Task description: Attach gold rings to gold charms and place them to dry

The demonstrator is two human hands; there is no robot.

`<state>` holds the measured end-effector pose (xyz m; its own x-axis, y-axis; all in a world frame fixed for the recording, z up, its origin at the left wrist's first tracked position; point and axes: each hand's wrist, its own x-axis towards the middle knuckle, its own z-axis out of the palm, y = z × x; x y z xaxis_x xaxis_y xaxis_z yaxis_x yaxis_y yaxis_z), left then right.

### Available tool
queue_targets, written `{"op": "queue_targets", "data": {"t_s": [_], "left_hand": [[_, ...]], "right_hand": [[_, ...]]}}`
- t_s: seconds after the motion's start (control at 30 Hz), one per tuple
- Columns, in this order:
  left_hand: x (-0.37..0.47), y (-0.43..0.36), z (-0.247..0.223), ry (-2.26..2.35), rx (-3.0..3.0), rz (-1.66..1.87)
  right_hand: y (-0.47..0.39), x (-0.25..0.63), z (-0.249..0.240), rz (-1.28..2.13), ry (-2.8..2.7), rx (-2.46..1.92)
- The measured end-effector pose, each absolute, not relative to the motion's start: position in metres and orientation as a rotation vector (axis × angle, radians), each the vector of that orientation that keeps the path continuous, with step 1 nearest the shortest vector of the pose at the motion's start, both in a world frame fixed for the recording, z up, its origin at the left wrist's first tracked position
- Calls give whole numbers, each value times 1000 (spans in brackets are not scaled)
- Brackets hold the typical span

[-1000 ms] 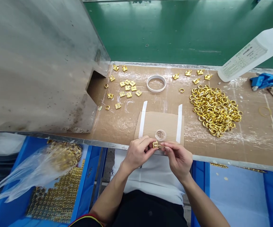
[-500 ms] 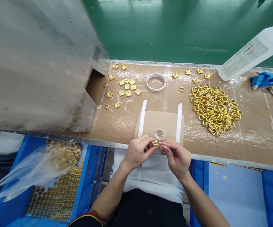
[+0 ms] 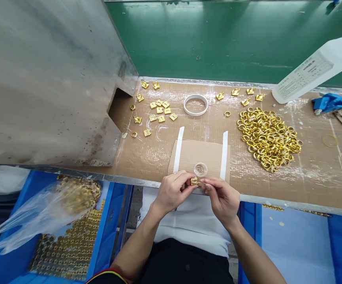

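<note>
My left hand (image 3: 173,192) pinches a small square gold-coloured piece (image 3: 194,181) between thumb and fingertips, at the front edge of the bench. Closed round a thin stick-like tool (image 3: 201,183), my right hand (image 3: 223,197) points its tip at the gold piece; whether it touches I cannot tell. Just beyond the fingers, a small clear round dish (image 3: 200,169) sits on a cardboard pad (image 3: 200,152) with white tape strips along its sides. To the right lies a heap of gold rings (image 3: 268,138). Several square gold pieces (image 3: 159,110) are scattered on the left.
A tape roll (image 3: 196,105) lies behind the pad. A white bottle (image 3: 310,71) leans at the back right near a blue crumpled item (image 3: 331,103). A metal housing (image 3: 46,86) bounds the left. Blue bins (image 3: 111,221) stand below, one with a plastic bag (image 3: 49,213).
Both hands keep the same hold on the gold piece and the thin tool, with only a very slight shift. The view has tilted a little.
</note>
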<state>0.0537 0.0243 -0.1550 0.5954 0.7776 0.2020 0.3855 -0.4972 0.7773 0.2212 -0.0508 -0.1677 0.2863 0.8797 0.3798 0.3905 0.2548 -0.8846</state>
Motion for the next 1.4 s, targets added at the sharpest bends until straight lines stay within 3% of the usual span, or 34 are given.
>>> {"op": "queue_targets", "data": {"t_s": [1.4], "left_hand": [[55,25,-154,901,2171,772]], "right_hand": [[-57,223,-175,550,-1276,-1320]]}}
